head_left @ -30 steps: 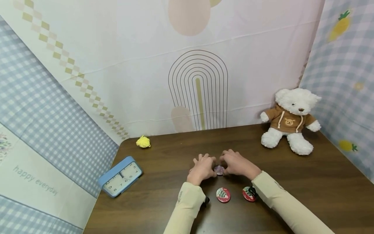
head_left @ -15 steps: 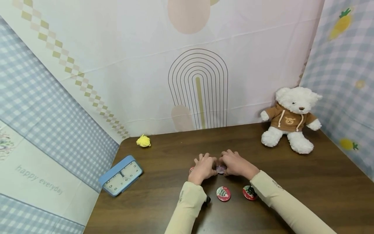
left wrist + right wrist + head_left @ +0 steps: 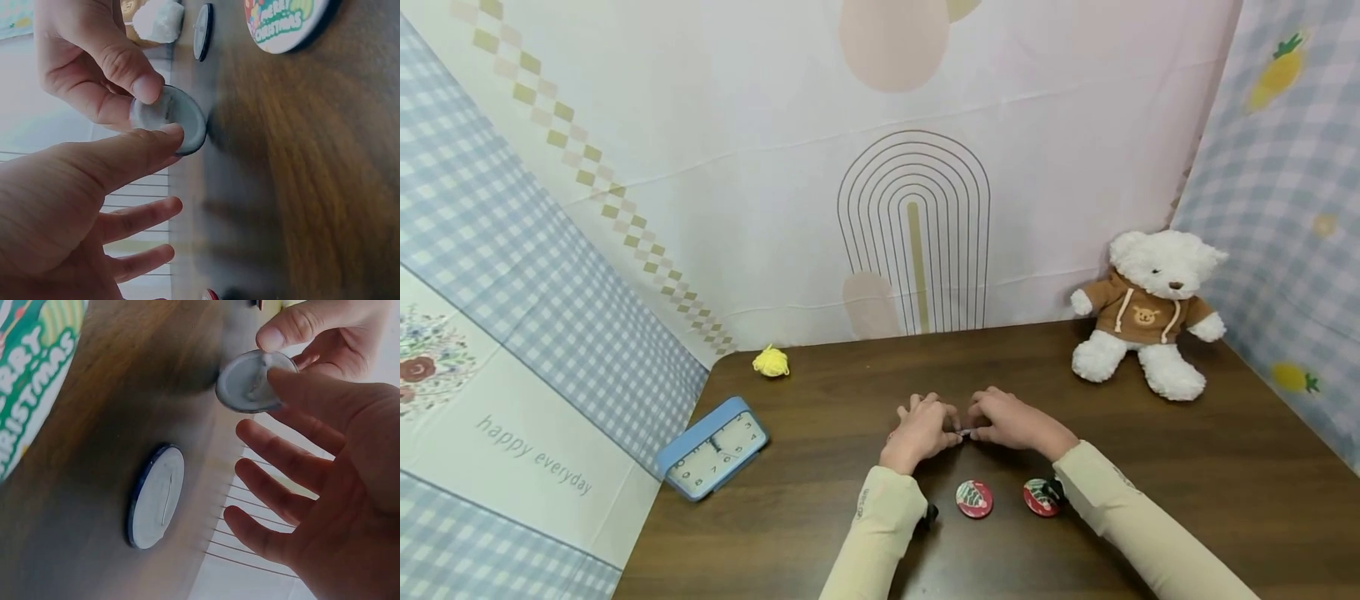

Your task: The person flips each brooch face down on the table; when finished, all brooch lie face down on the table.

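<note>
Both hands meet at the middle of the dark wooden table (image 3: 1225,483). Between them they pinch a small round badge (image 3: 964,432), lifted just off the table and seen edge-on from the head view. My left hand (image 3: 919,433) holds its left rim, my right hand (image 3: 1011,423) its right rim. The left wrist view shows the badge's silvery back (image 3: 167,115) between a left finger and the right thumb. The same badge (image 3: 247,382) appears in the right wrist view with its pin side showing.
Two red Christmas badges (image 3: 973,498) (image 3: 1040,497) lie near my forearms. Another badge (image 3: 156,497) lies face down by my right hand. A blue clock (image 3: 711,448) sits at the left edge, a yellow pom-pom (image 3: 771,362) behind it, a teddy bear (image 3: 1146,312) back right.
The badge between my hands showed its purple face before; it is now tipped up on edge, pinched by the fingertips of both hands. The hands have stayed in place.
</note>
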`<state>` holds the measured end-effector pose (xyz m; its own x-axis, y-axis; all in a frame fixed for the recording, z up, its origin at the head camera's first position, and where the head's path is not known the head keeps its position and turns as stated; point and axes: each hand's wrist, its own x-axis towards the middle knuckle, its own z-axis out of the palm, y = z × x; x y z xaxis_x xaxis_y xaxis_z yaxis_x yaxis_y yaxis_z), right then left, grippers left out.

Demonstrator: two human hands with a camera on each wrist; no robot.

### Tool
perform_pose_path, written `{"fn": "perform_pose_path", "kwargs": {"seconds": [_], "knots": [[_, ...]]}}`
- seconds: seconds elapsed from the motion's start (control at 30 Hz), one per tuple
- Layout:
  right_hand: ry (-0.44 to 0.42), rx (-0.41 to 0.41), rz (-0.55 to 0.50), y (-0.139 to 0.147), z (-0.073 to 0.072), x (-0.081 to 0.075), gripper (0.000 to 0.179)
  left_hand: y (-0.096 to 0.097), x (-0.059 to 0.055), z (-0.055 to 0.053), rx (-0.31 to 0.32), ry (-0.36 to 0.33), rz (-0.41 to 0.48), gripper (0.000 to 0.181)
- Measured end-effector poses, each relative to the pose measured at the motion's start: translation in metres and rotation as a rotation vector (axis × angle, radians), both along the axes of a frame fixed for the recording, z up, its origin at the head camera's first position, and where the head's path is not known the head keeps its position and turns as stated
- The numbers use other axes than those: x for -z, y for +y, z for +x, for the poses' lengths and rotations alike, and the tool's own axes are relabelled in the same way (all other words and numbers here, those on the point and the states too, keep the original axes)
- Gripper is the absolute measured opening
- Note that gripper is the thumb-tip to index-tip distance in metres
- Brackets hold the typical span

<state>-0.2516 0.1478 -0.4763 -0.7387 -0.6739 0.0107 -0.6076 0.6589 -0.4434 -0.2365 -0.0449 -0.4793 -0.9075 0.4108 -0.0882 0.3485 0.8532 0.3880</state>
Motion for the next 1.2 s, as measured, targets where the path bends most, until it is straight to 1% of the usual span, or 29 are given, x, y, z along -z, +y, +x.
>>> {"fn": "perform_pose_path", "kwargs": {"seconds": [0.13, 0.3, 0.43, 0.53, 0.63, 0.73, 0.8, 0.9, 1.03, 1.2], "knots": [[0.041, -0.011, -0.018, 0.003, -0.002, 0.001, 0.014, 0.002, 0.000, 0.000, 0.007, 0.012, 0.032, 0.012], [0.063, 0.003, -0.013, 0.005, 0.000, 0.002, 0.012, 0.007, 0.001, 0.002, 0.023, 0.024, 0.028, 0.010], [0.028, 0.078, 0.024, 0.005, 0.003, 0.000, 0.012, 0.012, 0.002, 0.003, 0.030, 0.034, -0.003, 0.012], [-0.004, 0.125, 0.043, 0.006, 0.003, 0.000, 0.017, 0.016, 0.004, 0.003, 0.018, 0.040, -0.037, 0.015], [-0.006, 0.138, 0.061, 0.005, 0.003, 0.002, 0.022, 0.020, 0.005, 0.003, 0.004, 0.048, -0.073, 0.017], [0.022, 0.137, 0.079, 0.004, 0.002, 0.004, 0.022, 0.024, 0.006, 0.003, -0.006, 0.058, -0.098, 0.016], [0.030, 0.142, 0.086, 0.003, 0.003, 0.005, 0.021, 0.026, 0.006, 0.003, -0.013, 0.060, -0.109, 0.019], [0.036, 0.149, 0.100, 0.001, 0.005, 0.006, 0.020, 0.027, 0.006, 0.004, -0.023, 0.062, -0.109, 0.024], [0.011, 0.167, 0.127, 0.001, 0.006, 0.006, 0.017, 0.028, 0.006, 0.005, -0.035, 0.053, -0.098, 0.024], [-0.008, 0.179, 0.131, 0.003, 0.006, 0.008, 0.025, 0.028, 0.005, 0.004, -0.042, 0.041, -0.091, 0.026]]}}
